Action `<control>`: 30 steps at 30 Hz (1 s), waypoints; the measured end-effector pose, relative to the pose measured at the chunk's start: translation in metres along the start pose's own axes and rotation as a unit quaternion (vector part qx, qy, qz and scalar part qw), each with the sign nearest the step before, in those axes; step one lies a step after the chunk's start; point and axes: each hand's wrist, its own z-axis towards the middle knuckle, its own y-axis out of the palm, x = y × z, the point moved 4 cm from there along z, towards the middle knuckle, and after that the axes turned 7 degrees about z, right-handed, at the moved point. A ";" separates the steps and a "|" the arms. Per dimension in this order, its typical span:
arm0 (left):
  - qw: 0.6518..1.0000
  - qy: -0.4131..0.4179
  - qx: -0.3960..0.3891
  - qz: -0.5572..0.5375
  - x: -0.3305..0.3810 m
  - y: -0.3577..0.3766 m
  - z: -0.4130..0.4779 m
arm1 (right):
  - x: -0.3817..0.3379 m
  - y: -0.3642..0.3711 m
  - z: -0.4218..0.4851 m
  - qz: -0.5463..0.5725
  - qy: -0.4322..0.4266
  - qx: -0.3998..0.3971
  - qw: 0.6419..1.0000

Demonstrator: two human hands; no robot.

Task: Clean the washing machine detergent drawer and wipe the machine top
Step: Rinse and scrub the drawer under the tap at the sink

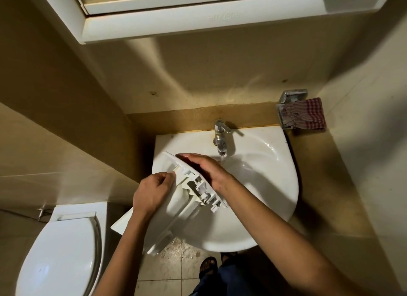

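Left hand (152,194) grips the detergent drawer (176,209); right hand (204,168) lies flat along its front.

Closed toilet (66,251), running tap (220,137), white cabinet (176,24)

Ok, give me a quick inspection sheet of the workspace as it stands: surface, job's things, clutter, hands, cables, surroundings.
Surface: white sink, tap running into the basin.
Job's things: detergent drawer held tilted over the sink's left side.
Clutter: checked cloth hanging on a metal holder at the right wall.
Hands: left hand grips the drawer's side; right hand lies flat along its front panel, near the water.
Cables: nothing seen.
Surroundings: toilet with lid down at lower left, white cabinet above, tiled floor below.
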 end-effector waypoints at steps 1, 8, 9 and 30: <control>1.000 0.000 0.005 0.004 0.001 0.000 0.000 | -0.005 0.013 -0.010 -0.101 -0.027 -0.023 0.994; 1.000 -0.008 0.023 0.018 0.002 0.002 -0.007 | 0.001 0.002 -0.033 -0.230 -0.011 -0.066 0.971; 0.999 -0.008 0.027 0.015 0.002 0.000 -0.008 | 0.007 -0.007 -0.032 -0.216 0.010 -0.040 0.975; 0.955 -0.251 -0.090 -0.129 -0.026 0.024 0.014 | 0.014 -0.068 0.006 -0.359 0.018 0.006 0.933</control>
